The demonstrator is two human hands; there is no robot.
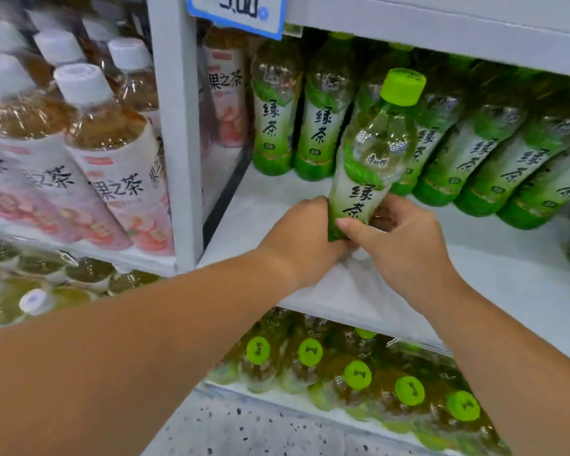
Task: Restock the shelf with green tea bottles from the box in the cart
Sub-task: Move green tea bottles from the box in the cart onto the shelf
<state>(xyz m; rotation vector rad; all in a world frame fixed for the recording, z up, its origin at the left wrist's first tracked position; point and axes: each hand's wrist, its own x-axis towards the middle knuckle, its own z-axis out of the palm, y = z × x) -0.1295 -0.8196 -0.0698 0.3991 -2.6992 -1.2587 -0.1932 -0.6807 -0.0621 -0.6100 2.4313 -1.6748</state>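
I hold 1 green tea bottle (372,153) by its lower end with both hands: my left hand (305,232) curls round its left side, and my right hand (405,238) grips the right side with the thumb across the label. The bottle leans slightly right, cap up, over the white shelf (474,258); my hands hide whether its base touches. Behind it stands a row of green tea bottles (273,126). Peach tea bottles (112,166) fill the bay to the left.

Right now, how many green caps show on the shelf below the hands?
6: five caps in a front row running left to right, one partly seen behind; the forearms may hide more.
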